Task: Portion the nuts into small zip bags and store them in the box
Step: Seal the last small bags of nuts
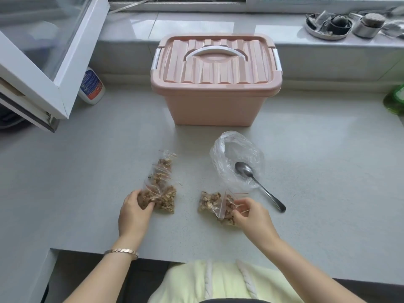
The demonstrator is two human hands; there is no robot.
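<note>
Left hand [133, 213] curls round the nearest of the stacked walnut bags [161, 193]; right hand [251, 217] pinches another walnut bag [211, 202] by its seal, closed pink box [215, 101] beyond both grips

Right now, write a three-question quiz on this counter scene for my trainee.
1. True or false: the lid of the pink plastic storage box is off.
2. Choose: the bowl of the metal spoon lies on A) the crumpled clear plastic bag, B) the box lid, C) a plate.
3. Fill in: the small clear zip bags gripped by the left hand and the right hand hold ____.

Key: 1 false, the lid is on. 2 A. 3 nuts.
</note>
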